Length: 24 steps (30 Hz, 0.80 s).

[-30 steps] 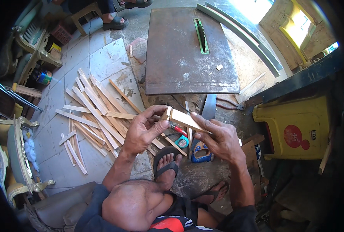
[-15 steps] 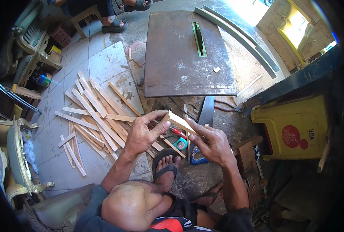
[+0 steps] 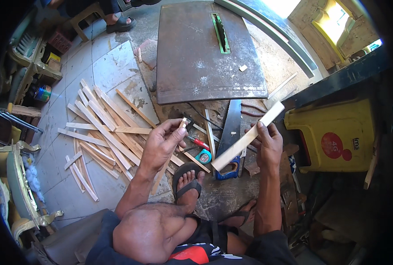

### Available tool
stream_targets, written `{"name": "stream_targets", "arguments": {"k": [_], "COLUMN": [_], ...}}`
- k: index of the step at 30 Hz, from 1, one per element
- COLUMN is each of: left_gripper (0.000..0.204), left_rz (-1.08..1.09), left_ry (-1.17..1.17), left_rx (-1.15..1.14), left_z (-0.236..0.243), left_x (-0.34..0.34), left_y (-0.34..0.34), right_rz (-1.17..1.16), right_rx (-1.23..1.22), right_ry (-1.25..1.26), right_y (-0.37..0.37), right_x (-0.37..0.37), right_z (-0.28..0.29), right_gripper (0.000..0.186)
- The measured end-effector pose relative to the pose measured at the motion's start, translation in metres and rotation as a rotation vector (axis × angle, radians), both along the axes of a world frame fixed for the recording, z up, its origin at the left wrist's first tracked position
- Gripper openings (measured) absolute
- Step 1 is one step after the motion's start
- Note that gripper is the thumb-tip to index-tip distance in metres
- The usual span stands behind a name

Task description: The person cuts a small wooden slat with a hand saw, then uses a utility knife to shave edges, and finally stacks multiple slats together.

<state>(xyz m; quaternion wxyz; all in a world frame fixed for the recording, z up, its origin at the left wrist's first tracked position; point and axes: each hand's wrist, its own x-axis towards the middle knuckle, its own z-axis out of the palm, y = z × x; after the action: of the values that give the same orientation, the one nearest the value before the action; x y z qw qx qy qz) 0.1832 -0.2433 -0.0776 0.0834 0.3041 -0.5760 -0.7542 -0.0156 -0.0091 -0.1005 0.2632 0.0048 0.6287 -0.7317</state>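
My left hand point(image 3: 163, 143) pinches a narrow wooden strip point(image 3: 184, 123). Its end sticks up past the thumb, and most of its length is hidden by the hand. In my right hand point(image 3: 268, 143) is a short, pale flat piece of wood point(image 3: 249, 137), held slantwise between thumb and fingers. The two pieces are apart. Below them on the floor lie a handsaw point(image 3: 229, 132) with a blue handle, a teal tape measure point(image 3: 203, 156) and a red-handled tool point(image 3: 200, 142).
A pile of wooden strips point(image 3: 103, 128) covers the tiles at left. Ahead stands a brown saw table point(image 3: 192, 57) with a blade in a green slot point(image 3: 221, 35) and an offcut point(image 3: 243, 68). At right is a yellow plastic stool point(image 3: 329, 132). Another person's foot point(image 3: 119, 24) shows far left.
The two pieces of wood, together before, are now apart. My right hand has moved right, swinging its piece to slant up to the right. The view has shifted slightly.
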Motion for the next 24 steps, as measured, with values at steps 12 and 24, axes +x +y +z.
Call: {"name": "stream_targets", "arguments": {"k": [12,24], "left_gripper": [0.043,0.046], "left_rz": [-0.243,-0.051], "left_ry": [0.234,0.133], "left_rx": [-0.733,-0.717], "left_z": [0.007,0.002], "left_x": [-0.008,-0.008], "left_y": [0.021,0.020], "right_rz": [-0.207,0.149], "right_rx": [-0.202,0.007], "right_ry": [-0.368,-0.597], "right_y": [-0.003,-0.012], "right_x": [0.005,0.034], "right_z": [-0.050,-0.042], "right_gripper": [0.026,0.029]}}
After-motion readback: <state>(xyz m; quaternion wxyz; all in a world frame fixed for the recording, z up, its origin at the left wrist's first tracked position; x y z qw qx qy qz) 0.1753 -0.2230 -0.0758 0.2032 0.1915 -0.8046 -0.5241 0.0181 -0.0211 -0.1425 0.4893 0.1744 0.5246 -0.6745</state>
